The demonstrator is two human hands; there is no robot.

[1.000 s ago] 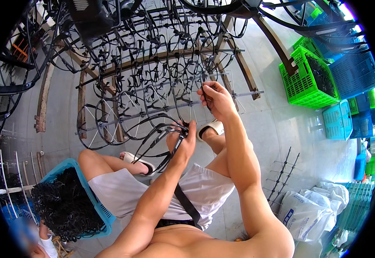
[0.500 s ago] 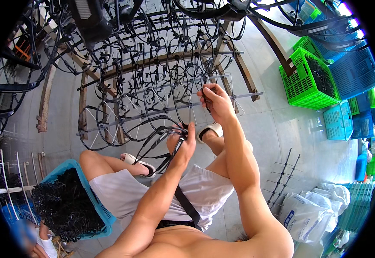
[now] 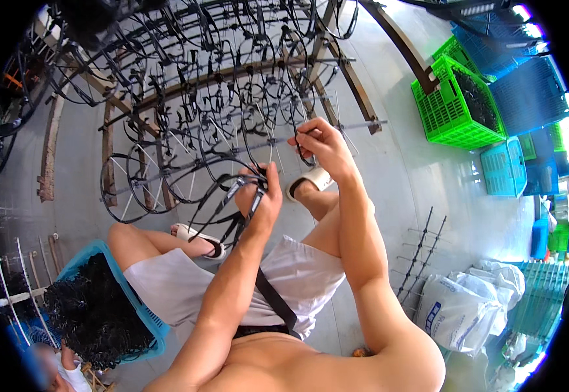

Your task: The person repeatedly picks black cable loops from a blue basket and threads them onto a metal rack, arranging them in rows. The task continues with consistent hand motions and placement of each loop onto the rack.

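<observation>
A blue basket (image 3: 142,312) at the near left brims with black rings, and a green crate (image 3: 455,104) at the far right holds more dark pieces beside stacked blue crates (image 3: 518,88). The left hand (image 3: 261,196) is in a closed grip around a bundle of black rings (image 3: 222,196) above the knees. The right hand (image 3: 320,145) pinches a single thin black ring (image 3: 303,154) at the metal rod (image 3: 337,127) of the rack (image 3: 199,111), where many such rings hang.
</observation>
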